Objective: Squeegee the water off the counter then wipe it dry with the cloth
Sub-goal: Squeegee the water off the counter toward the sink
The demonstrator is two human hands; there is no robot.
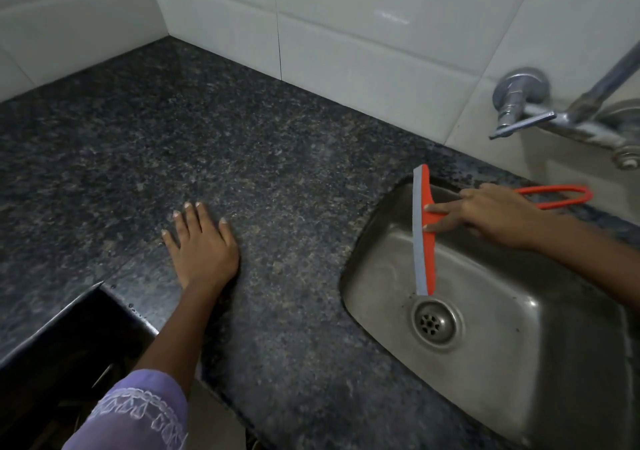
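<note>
The dark speckled granite counter (277,158) fills the left and middle of the view. My right hand (495,212) grips an orange squeegee (429,227) with a grey rubber blade, two fingers pressed on its head; the blade hangs over the steel sink (491,363) and the orange loop handle sticks out behind my hand. My left hand (201,241) lies flat on the counter, palm down, fingers spread, holding nothing. No cloth is in view.
White tiled walls (346,33) close the counter at the back and left. A chrome tap (554,117) juts from the wall above the sink. The sink drain (434,323) sits just below the blade's tip. A dark cut-out (62,363) opens at the counter's front left.
</note>
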